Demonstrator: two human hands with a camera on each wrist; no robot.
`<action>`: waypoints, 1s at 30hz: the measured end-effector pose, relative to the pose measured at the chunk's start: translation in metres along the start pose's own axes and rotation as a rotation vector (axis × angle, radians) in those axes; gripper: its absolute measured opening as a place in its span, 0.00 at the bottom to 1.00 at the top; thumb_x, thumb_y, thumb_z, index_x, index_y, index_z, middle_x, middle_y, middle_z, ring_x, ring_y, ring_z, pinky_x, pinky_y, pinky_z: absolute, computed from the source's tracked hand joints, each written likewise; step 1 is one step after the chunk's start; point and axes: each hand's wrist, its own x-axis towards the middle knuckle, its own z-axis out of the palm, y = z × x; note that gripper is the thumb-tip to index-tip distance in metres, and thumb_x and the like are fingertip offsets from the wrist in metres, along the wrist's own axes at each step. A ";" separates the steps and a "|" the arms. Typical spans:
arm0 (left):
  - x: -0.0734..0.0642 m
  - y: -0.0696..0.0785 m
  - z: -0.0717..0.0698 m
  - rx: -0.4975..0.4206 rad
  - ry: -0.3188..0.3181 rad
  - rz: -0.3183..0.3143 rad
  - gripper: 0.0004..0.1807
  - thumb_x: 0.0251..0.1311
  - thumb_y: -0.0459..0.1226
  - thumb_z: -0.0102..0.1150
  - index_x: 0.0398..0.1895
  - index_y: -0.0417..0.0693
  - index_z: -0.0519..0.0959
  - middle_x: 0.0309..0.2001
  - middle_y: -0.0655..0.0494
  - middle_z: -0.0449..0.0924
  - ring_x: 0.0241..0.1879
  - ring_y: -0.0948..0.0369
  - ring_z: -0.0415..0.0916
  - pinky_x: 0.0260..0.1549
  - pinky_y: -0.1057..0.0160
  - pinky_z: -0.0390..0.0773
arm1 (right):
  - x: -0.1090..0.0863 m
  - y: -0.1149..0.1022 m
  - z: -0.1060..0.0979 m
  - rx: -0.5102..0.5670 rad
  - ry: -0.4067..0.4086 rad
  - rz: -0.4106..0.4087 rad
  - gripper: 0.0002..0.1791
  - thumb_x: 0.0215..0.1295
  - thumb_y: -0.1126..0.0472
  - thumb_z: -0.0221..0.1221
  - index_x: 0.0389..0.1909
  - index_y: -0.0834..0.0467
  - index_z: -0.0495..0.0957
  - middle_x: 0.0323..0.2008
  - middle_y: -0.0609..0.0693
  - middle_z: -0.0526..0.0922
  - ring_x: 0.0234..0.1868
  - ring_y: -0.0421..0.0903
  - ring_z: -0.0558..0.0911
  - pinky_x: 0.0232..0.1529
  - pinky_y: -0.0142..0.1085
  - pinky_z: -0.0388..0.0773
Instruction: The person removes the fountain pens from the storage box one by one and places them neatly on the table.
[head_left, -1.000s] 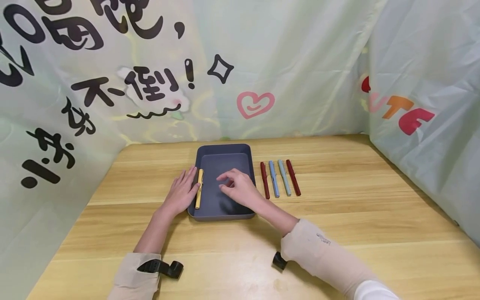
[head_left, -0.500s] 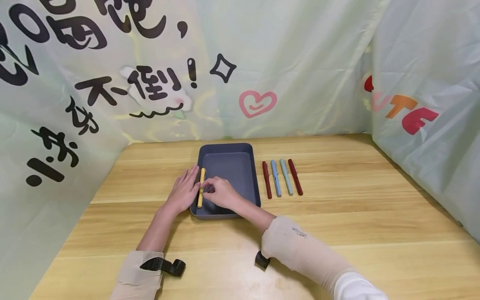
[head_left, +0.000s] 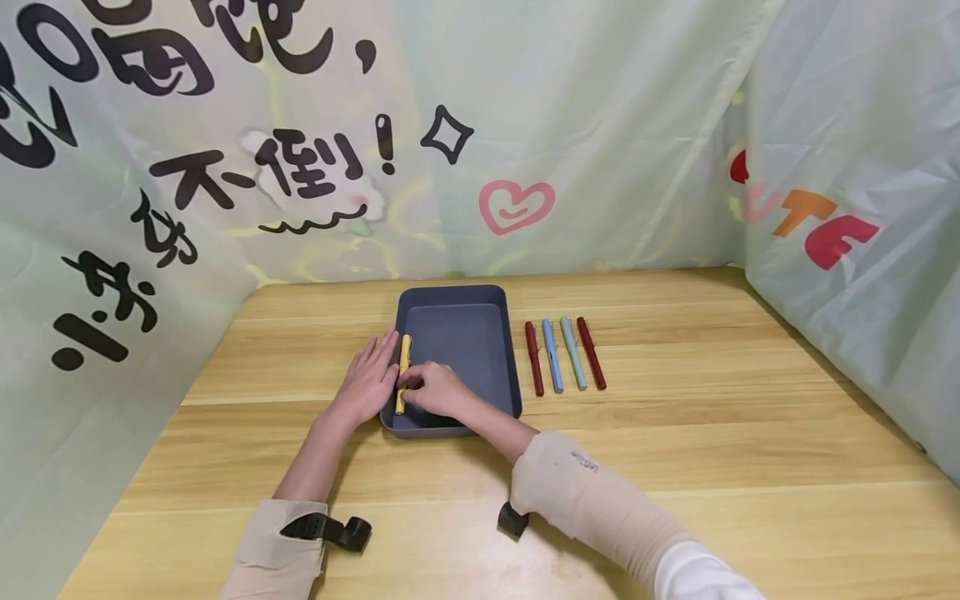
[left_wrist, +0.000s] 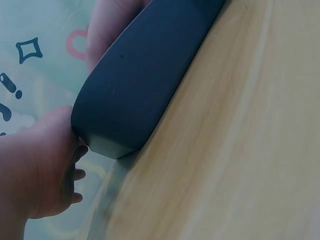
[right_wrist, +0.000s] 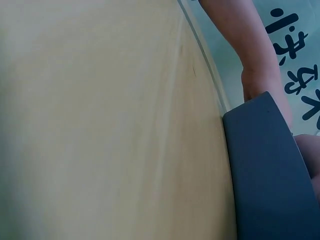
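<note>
A yellow pen (head_left: 405,353) lies lengthwise along the left side inside a dark grey-blue tray (head_left: 480,350). My right hand (head_left: 438,390) reaches into the tray, thumb and forefinger pinching the pen's lower half and covering part of it. My left hand (head_left: 367,379) rests with straight fingers along the tray's left rim, its thumb close to the pen. In the left wrist view, the left hand (left_wrist: 37,170) shows beside the tray's outer wall (left_wrist: 135,75). The right wrist view shows mostly the tray's wall (right_wrist: 267,175), with the right hand (right_wrist: 311,155) largely hidden behind it.
To the right of the tray, several pens lie side by side on the wooden table (head_left: 675,433): a dark red pen (head_left: 534,358), a blue pen (head_left: 552,357), a pale green pen (head_left: 573,353) and another dark red pen (head_left: 592,353). Printed fabric (head_left: 615,125) stands behind the table.
My right hand has moved left across the tray to the yellow pen, then slid slightly down along it. The left hand has stayed on the rim.
</note>
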 end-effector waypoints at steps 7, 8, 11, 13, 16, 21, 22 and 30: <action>0.000 0.000 0.001 -0.005 0.014 0.007 0.29 0.69 0.38 0.32 0.71 0.40 0.45 0.71 0.47 0.41 0.68 0.44 0.37 0.61 0.42 0.41 | 0.001 0.003 0.002 -0.071 0.035 -0.026 0.05 0.56 0.64 0.63 0.35 0.57 0.82 0.25 0.45 0.77 0.30 0.40 0.75 0.29 0.29 0.70; 0.000 0.000 0.001 -0.004 0.014 0.007 0.29 0.69 0.38 0.32 0.72 0.40 0.45 0.71 0.48 0.41 0.68 0.44 0.37 0.61 0.42 0.41 | 0.001 0.004 0.002 -0.077 0.039 -0.022 0.05 0.55 0.64 0.64 0.34 0.57 0.81 0.24 0.44 0.76 0.29 0.40 0.73 0.29 0.30 0.69; 0.000 0.000 0.002 -0.004 0.010 -0.001 0.29 0.69 0.38 0.33 0.72 0.41 0.45 0.71 0.48 0.41 0.68 0.45 0.37 0.61 0.42 0.40 | 0.000 0.006 0.000 -0.087 0.044 -0.004 0.05 0.55 0.64 0.64 0.33 0.57 0.81 0.22 0.44 0.73 0.28 0.41 0.71 0.28 0.30 0.68; 0.000 0.000 0.001 -0.003 0.009 -0.004 0.29 0.70 0.38 0.33 0.72 0.41 0.44 0.72 0.48 0.41 0.68 0.45 0.37 0.62 0.42 0.40 | -0.001 0.008 -0.002 -0.085 0.045 0.006 0.05 0.55 0.64 0.64 0.33 0.57 0.81 0.23 0.44 0.72 0.28 0.41 0.71 0.28 0.31 0.69; 0.000 0.000 0.001 -0.007 0.009 -0.005 0.29 0.70 0.38 0.33 0.72 0.41 0.44 0.72 0.48 0.40 0.68 0.45 0.36 0.62 0.43 0.40 | -0.003 0.011 -0.007 -0.087 0.048 0.020 0.04 0.55 0.65 0.64 0.32 0.56 0.81 0.24 0.45 0.73 0.29 0.42 0.72 0.29 0.31 0.69; 0.000 0.000 0.000 -0.008 0.011 -0.004 0.30 0.70 0.38 0.33 0.72 0.41 0.43 0.71 0.48 0.40 0.68 0.45 0.36 0.62 0.43 0.39 | -0.008 0.016 -0.015 -0.082 0.036 0.051 0.05 0.55 0.66 0.63 0.32 0.56 0.81 0.26 0.45 0.73 0.30 0.42 0.72 0.30 0.31 0.70; 0.000 0.000 0.000 -0.009 0.013 -0.005 0.30 0.70 0.38 0.33 0.72 0.41 0.43 0.71 0.47 0.40 0.68 0.45 0.36 0.62 0.43 0.39 | -0.009 0.017 -0.016 -0.081 0.031 0.054 0.05 0.55 0.66 0.63 0.33 0.56 0.81 0.26 0.45 0.73 0.30 0.42 0.72 0.30 0.31 0.70; 0.000 0.000 0.001 -0.015 0.016 0.003 0.30 0.69 0.37 0.35 0.72 0.41 0.44 0.71 0.48 0.41 0.68 0.45 0.36 0.62 0.43 0.40 | -0.011 0.016 -0.013 -0.201 0.042 0.013 0.09 0.53 0.63 0.65 0.37 0.55 0.82 0.29 0.46 0.72 0.32 0.42 0.71 0.31 0.33 0.70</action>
